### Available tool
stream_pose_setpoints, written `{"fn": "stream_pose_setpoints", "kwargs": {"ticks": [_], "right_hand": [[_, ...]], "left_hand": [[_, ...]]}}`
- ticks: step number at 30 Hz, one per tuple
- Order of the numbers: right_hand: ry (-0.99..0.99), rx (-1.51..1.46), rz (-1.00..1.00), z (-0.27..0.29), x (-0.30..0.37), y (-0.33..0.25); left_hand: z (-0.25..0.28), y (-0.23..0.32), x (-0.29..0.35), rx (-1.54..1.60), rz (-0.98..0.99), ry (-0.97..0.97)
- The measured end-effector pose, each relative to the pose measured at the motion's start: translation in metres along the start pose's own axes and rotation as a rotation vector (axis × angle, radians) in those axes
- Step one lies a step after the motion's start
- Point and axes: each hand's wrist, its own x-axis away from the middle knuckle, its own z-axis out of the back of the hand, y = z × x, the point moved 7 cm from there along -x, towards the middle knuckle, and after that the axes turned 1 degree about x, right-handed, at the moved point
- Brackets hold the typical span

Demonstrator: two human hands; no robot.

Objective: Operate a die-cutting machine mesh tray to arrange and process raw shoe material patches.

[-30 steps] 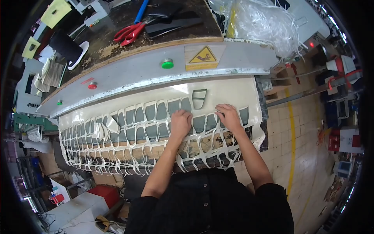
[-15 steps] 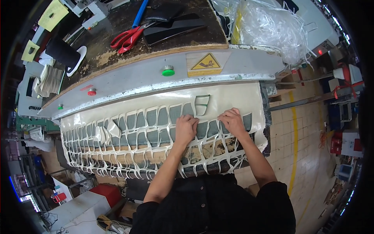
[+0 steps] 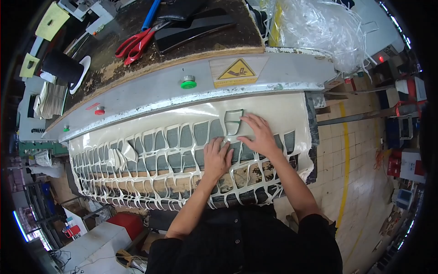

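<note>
A cream sheet (image 3: 283, 109) with rows of cut-out holes lies over the machine bed. On its uncut part stands a small metal cutting die (image 3: 233, 121) with green edges and a crossbar. My right hand (image 3: 262, 136) is at the die's right side, thumb and fingers apart, fingertips beside its edge; whether they touch it I cannot tell. Just below the die, my left hand (image 3: 218, 159) lies on the perforated sheet with its fingers stretched out. Several cut cream pieces (image 3: 130, 152) rest on the webbing to the left.
Behind the sheet runs a grey machine beam (image 3: 155, 98) with a green button (image 3: 188, 82) and a warning sign (image 3: 237, 71). On its worn top are red-handled scissors (image 3: 133, 46) and a black thread cone (image 3: 64, 66). Clear plastic strips (image 3: 319, 34) pile up at the right.
My right hand has moved up and left from the webbing to the die's side, its fingers spreading. My left hand has shifted slightly down and flattened out.
</note>
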Motion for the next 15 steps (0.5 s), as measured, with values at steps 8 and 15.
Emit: {"fn": "stream_pose_setpoints", "kwargs": {"ticks": [8,15], "right_hand": [[0.042,0.053,0.059,-0.035,0.004,0.015],[-0.003,0.129,0.087,-0.037,0.014,0.02]], "left_hand": [[-0.022,0.002,0.003,0.331,0.24,0.029],[-0.03,0.003,0.017,0.215,0.167,-0.036]]}}
